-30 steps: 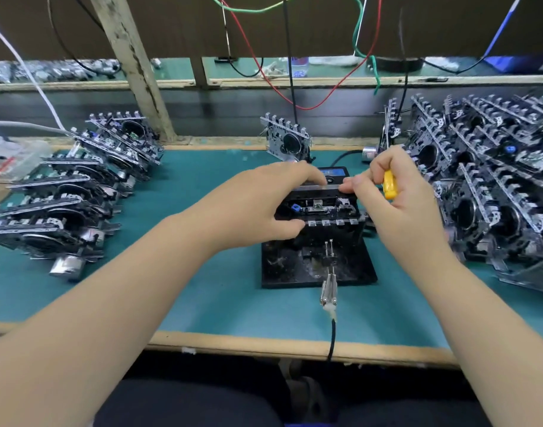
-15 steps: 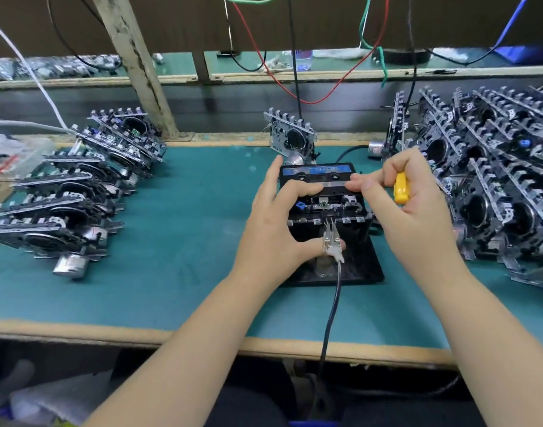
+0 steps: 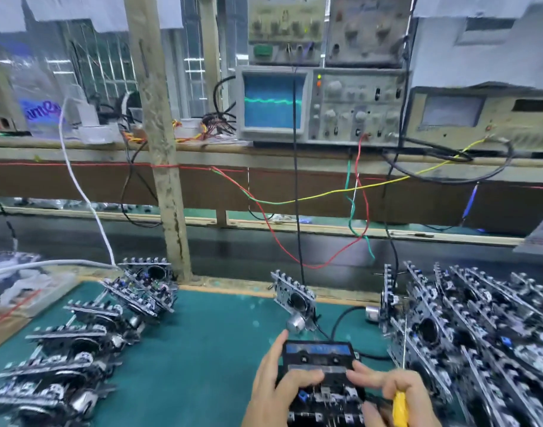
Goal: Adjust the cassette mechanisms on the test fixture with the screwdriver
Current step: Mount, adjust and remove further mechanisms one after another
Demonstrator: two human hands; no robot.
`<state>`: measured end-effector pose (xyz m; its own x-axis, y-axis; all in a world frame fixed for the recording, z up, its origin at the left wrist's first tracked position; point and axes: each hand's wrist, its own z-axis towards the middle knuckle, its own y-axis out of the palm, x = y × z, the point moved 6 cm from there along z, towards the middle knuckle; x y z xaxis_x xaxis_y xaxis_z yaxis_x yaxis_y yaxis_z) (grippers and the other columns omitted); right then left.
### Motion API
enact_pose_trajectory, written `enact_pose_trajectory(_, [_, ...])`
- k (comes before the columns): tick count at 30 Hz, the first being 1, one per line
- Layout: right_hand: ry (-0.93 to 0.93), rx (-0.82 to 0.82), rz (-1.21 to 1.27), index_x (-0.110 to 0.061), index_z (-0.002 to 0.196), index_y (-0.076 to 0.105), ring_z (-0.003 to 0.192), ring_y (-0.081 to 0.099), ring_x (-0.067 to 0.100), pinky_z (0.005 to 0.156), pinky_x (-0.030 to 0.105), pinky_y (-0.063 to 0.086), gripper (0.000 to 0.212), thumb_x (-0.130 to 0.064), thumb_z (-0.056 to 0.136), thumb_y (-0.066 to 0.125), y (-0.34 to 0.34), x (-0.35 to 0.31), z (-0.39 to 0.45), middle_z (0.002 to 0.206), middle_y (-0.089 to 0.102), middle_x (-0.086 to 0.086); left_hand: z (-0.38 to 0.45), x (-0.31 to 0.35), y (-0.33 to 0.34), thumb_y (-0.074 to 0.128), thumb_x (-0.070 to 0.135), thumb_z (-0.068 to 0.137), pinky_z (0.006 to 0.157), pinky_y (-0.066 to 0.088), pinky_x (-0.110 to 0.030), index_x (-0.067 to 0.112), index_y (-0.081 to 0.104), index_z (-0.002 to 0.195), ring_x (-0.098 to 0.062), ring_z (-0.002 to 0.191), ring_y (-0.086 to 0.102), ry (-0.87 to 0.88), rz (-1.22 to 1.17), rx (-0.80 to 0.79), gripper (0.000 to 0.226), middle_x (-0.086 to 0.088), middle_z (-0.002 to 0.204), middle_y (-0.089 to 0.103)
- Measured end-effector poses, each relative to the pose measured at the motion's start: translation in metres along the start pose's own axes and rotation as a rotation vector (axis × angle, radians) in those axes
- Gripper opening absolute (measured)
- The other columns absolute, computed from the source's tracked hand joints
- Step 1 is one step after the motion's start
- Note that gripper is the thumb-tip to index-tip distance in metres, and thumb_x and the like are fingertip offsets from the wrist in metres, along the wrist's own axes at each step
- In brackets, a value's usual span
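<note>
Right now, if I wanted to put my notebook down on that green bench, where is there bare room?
The widest bare patch of green mat lies between the left row of mechanisms and the left hand at the test fixture. A smaller strip lies behind the fixture, around the lone upright mechanism. The right side is crowded with the packed mechanisms.

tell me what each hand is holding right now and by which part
The right hand grips the yellow screwdriver by its handle, fingertips resting on the cassette. The left hand holds the cassette at its left edge, thumb across its front.
</note>
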<state>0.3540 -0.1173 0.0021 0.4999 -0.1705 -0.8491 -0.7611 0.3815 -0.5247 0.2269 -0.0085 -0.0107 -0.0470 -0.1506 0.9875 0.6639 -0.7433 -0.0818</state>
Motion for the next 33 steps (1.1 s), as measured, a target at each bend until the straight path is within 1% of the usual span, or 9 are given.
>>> enact_pose_trajectory(3, [-0.091,0.404,0.105,-0.019,0.103,0.058,0.107,0.072,0.014,0.093,0.013,0.050,0.052,0.030,0.087,0.049,-0.026,0.002,-0.024,0.107,0.079,-0.005,0.006,0.009,0.004,0.080,0.060,0.053,0.118,0.033,-0.035,0.080,0.051,0.107,-0.002,0.142,0.036,0.098,0.147,0.073,0.064,0.026,0.152,0.038])
enact_pose_trajectory(6, [-0.075,0.544,0.151,-0.036,0.105,0.058,0.098,0.070,0.034,0.079,0.023,0.047,0.015,-0.027,0.102,0.047,-0.031,-0.003,-0.038,0.102,0.079,-0.011,-0.004,0.001,0.009,0.082,0.063,0.068,0.118,0.026,-0.030,0.071,0.048,0.119,0.006,0.149,0.014,0.331,0.424,-0.018,0.062,0.036,0.161,0.004])
enact_pose_trajectory(9, [-0.141,0.658,-0.053,-0.050,0.119,0.059,0.087,0.071,0.008,0.074,0.017,0.051,0.040,-0.073,0.096,0.035,-0.045,-0.040,-0.044,0.095,0.075,-0.022,-0.008,0.000,0.008,0.086,0.056,0.062,0.113,0.032,-0.031,0.065,0.051,0.115,0.010,0.148,0.013,0.319,0.450,0.008,0.064,0.039,0.159,-0.002])
enact_pose_trajectory(13, [-0.199,0.692,0.099,-0.037,0.103,0.072,0.092,0.064,0.008,0.081,0.026,0.051,0.022,-0.052,0.098,0.057,-0.060,-0.068,-0.049,0.107,0.068,-0.014,-0.007,0.002,0.007,0.093,0.037,0.061,0.110,0.026,-0.014,0.060,0.051,0.112,0.006,0.147,0.021,0.306,0.436,0.046,0.070,0.042,0.158,0.001])
enact_pose_trajectory(15, [-0.188,0.575,0.179,-0.031,0.096,0.074,0.085,0.066,0.009,0.075,0.016,0.052,0.017,-0.040,0.090,0.062,-0.062,-0.077,-0.040,0.100,0.073,-0.006,-0.007,0.001,0.007,0.095,0.028,0.061,0.109,0.024,-0.008,0.056,0.051,0.113,0.005,0.147,0.023,0.291,0.458,0.047,0.074,0.041,0.157,0.002])
enact_pose_trajectory(20, [-0.272,0.458,0.132,-0.022,0.091,0.062,0.078,0.074,0.017,0.074,0.025,0.060,0.015,-0.009,0.095,0.069,-0.055,-0.094,-0.026,0.081,0.073,0.005,-0.007,0.000,0.007,0.097,0.021,0.059,0.110,0.024,-0.008,0.049,0.053,0.115,0.003,0.146,0.025,0.315,0.458,0.060,0.076,0.033,0.157,0.010])
enact_pose_trajectory(27, [-0.312,0.422,-0.005,-0.010,0.096,0.059,0.074,0.074,0.016,0.070,0.033,0.062,0.008,-0.011,0.096,0.067,-0.034,-0.096,-0.018,0.075,0.070,-0.002,-0.009,0.003,0.008,0.098,0.023,0.059,0.105,0.030,-0.018,0.053,0.051,0.115,-0.008,0.148,0.027,0.306,0.486,0.054,0.079,0.020,0.159,0.015])
enact_pose_trajectory(31, [-0.295,0.422,-0.048,-0.011,0.097,0.058,0.076,0.074,0.017,0.071,0.038,0.063,0.009,-0.012,0.097,0.067,-0.031,-0.090,-0.015,0.078,0.071,-0.002,-0.009,0.002,0.007,0.097,0.024,0.059,0.103,0.025,-0.005,0.054,0.052,0.116,-0.007,0.148,0.028,0.321,0.475,0.061,0.079,0.024,0.157,0.015])
enact_pose_trajectory(33, [-0.325,0.453,-0.044,-0.013,0.096,0.058,0.075,0.074,0.015,0.070,0.034,0.062,0.008,-0.014,0.097,0.066,-0.033,-0.091,-0.017,0.078,0.071,-0.005,-0.009,0.002,0.007,0.097,0.024,0.059,0.105,0.028,-0.010,0.053,0.052,0.116,-0.008,0.147,0.029,0.323,0.470,0.060,0.078,0.024,0.157,0.016])
